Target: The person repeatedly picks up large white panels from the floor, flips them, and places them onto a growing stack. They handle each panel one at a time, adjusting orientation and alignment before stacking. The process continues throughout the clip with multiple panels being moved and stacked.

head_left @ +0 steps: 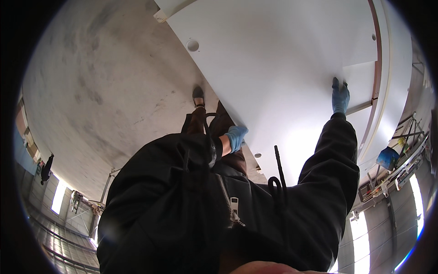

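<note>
A large smooth white panel stretches out in front of me and to my right. My left hand, in a blue glove, is at the panel's near left edge, close to my body. Its fingers are together and bent over that edge. My right arm reaches far out across the panel. At its end my right hand, also blue-gloved, is low over the surface near the far right side. Thumb and fingers are drawn in around a small pale blurred thing, too unclear to name.
Round holes pierce the panel near its edges. A curved brown-edged rim runs along its right side. Bare, stained concrete floor lies to the left. A blue container and metal framework stand at far right. Another person is at far left.
</note>
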Action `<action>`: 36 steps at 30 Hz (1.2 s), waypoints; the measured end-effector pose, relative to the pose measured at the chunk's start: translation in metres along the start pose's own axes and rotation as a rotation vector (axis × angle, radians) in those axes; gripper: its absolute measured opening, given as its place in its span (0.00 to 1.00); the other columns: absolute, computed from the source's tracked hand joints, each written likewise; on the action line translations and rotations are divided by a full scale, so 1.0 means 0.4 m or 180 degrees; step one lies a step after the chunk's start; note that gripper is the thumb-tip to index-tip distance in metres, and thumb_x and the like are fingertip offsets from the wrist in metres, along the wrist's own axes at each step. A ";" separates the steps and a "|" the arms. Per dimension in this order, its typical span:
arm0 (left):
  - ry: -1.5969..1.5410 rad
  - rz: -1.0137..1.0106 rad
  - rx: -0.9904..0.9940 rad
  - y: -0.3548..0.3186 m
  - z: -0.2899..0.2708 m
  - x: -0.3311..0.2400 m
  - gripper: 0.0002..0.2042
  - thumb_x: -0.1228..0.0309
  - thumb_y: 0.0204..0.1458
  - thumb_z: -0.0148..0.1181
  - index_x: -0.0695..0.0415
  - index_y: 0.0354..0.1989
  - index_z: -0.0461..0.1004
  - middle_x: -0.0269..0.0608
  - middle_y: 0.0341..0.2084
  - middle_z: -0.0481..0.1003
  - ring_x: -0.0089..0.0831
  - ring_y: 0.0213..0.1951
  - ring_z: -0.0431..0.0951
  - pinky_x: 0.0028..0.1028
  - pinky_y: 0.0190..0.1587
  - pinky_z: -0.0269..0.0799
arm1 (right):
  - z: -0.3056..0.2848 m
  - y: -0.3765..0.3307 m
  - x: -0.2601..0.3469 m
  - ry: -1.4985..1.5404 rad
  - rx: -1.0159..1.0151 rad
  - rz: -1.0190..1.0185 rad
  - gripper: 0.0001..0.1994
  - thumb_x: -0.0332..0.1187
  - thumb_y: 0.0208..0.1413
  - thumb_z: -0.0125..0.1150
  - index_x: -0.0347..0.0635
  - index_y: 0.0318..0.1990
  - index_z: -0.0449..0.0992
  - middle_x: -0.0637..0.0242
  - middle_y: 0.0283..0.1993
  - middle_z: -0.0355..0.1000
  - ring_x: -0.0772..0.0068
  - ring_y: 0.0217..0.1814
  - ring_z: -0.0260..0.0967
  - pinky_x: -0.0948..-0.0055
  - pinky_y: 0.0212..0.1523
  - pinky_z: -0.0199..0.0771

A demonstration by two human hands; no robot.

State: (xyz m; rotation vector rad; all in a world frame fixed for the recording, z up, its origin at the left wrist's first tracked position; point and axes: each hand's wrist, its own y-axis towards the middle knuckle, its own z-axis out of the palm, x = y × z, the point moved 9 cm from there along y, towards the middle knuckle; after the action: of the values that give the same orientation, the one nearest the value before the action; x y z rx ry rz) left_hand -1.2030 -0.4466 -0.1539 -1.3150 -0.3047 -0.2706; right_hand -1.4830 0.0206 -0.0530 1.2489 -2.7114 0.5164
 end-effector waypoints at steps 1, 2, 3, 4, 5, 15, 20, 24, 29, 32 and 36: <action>-0.0071 -0.0013 -0.0044 0.010 -0.004 0.006 0.21 0.53 0.64 0.51 0.52 0.59 0.69 0.41 0.54 0.71 0.40 0.52 0.73 0.40 0.58 0.70 | -0.001 0.000 -0.001 -0.0008 0.0034 0.0037 0.33 0.63 0.58 0.57 0.38 0.51 0.78 0.50 0.46 0.78 0.49 0.52 0.75 0.57 0.54 0.71; -0.0143 -0.0024 -0.0090 0.017 -0.006 0.011 0.20 0.53 0.64 0.52 0.52 0.58 0.70 0.40 0.52 0.72 0.39 0.50 0.74 0.40 0.57 0.71 | 0.000 -0.001 0.000 -0.0013 0.0068 0.0073 0.33 0.63 0.57 0.58 0.37 0.51 0.78 0.51 0.45 0.79 0.49 0.51 0.75 0.57 0.53 0.71; -0.0172 -0.0021 -0.0130 0.022 -0.007 0.013 0.20 0.53 0.64 0.52 0.51 0.57 0.70 0.40 0.51 0.72 0.38 0.50 0.74 0.40 0.57 0.71 | 0.000 -0.001 -0.002 -0.0001 0.0084 0.0132 0.33 0.63 0.57 0.58 0.37 0.50 0.78 0.51 0.44 0.79 0.49 0.50 0.76 0.57 0.53 0.72; -0.0200 -0.0022 -0.0174 0.023 -0.007 0.015 0.19 0.54 0.63 0.52 0.51 0.57 0.71 0.39 0.51 0.73 0.37 0.49 0.74 0.40 0.57 0.71 | -0.001 -0.002 -0.002 0.0035 0.0084 0.0149 0.33 0.63 0.56 0.59 0.37 0.49 0.79 0.52 0.43 0.79 0.50 0.49 0.76 0.57 0.52 0.72; -0.0227 -0.0023 -0.0222 0.021 -0.008 0.014 0.19 0.54 0.63 0.53 0.51 0.56 0.71 0.39 0.50 0.73 0.37 0.48 0.74 0.40 0.57 0.71 | -0.003 -0.005 -0.006 0.0087 0.0065 0.0191 0.32 0.62 0.56 0.60 0.37 0.48 0.79 0.52 0.42 0.80 0.50 0.48 0.76 0.57 0.52 0.73; 0.0113 -0.0205 -0.0436 -0.053 0.014 -0.016 0.19 0.56 0.67 0.35 0.49 0.56 0.69 0.38 0.53 0.72 0.36 0.54 0.72 0.39 0.65 0.64 | 0.029 0.064 -0.081 -0.0024 0.0845 0.0284 0.36 0.62 0.54 0.66 0.28 0.47 0.78 0.47 0.44 0.77 0.55 0.45 0.73 0.60 0.49 0.72; -0.0079 -0.0278 -0.0345 -0.053 0.021 -0.010 0.17 0.61 0.67 0.36 0.47 0.56 0.70 0.36 0.51 0.73 0.33 0.54 0.73 0.38 0.65 0.65 | 0.039 0.074 -0.091 -0.0005 0.0950 0.0136 0.38 0.64 0.54 0.64 0.27 0.46 0.78 0.45 0.42 0.76 0.53 0.43 0.73 0.57 0.48 0.72; -0.0492 -0.0141 -0.0242 -0.022 0.001 -0.008 0.19 0.64 0.62 0.51 0.54 0.61 0.66 0.42 0.56 0.75 0.42 0.57 0.76 0.46 0.63 0.66 | 0.038 0.073 -0.089 -0.0109 0.0782 -0.0026 0.38 0.65 0.54 0.63 0.27 0.45 0.78 0.44 0.42 0.76 0.50 0.43 0.73 0.55 0.48 0.72; -0.0203 -0.0133 -0.0665 -0.003 -0.037 0.001 0.22 0.63 0.63 0.52 0.54 0.64 0.63 0.44 0.62 0.71 0.42 0.62 0.71 0.47 0.66 0.62 | 0.043 0.071 -0.093 -0.0068 0.0801 -0.0028 0.38 0.64 0.55 0.63 0.27 0.45 0.78 0.42 0.44 0.75 0.46 0.46 0.73 0.54 0.50 0.71; -0.0227 -0.0253 -0.0398 -0.017 -0.016 -0.006 0.24 0.61 0.62 0.53 0.53 0.65 0.62 0.44 0.63 0.69 0.43 0.64 0.69 0.48 0.67 0.60 | 0.052 0.079 -0.108 -0.0001 0.0929 0.0088 0.37 0.63 0.55 0.63 0.28 0.46 0.79 0.43 0.44 0.77 0.45 0.48 0.74 0.55 0.51 0.72; -0.0113 -0.0465 -0.0050 -0.072 0.002 -0.042 0.22 0.63 0.61 0.55 0.54 0.63 0.66 0.44 0.60 0.72 0.43 0.63 0.69 0.48 0.68 0.59 | 0.058 0.090 -0.111 -0.0218 0.0937 0.0011 0.36 0.63 0.55 0.64 0.29 0.44 0.80 0.43 0.43 0.78 0.47 0.47 0.74 0.55 0.50 0.72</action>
State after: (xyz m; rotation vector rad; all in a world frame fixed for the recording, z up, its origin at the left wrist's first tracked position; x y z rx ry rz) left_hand -1.2291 -0.4521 -0.1340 -1.3160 -0.4302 -0.3736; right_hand -1.4802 0.0659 -0.0947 1.3484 -2.7685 0.9175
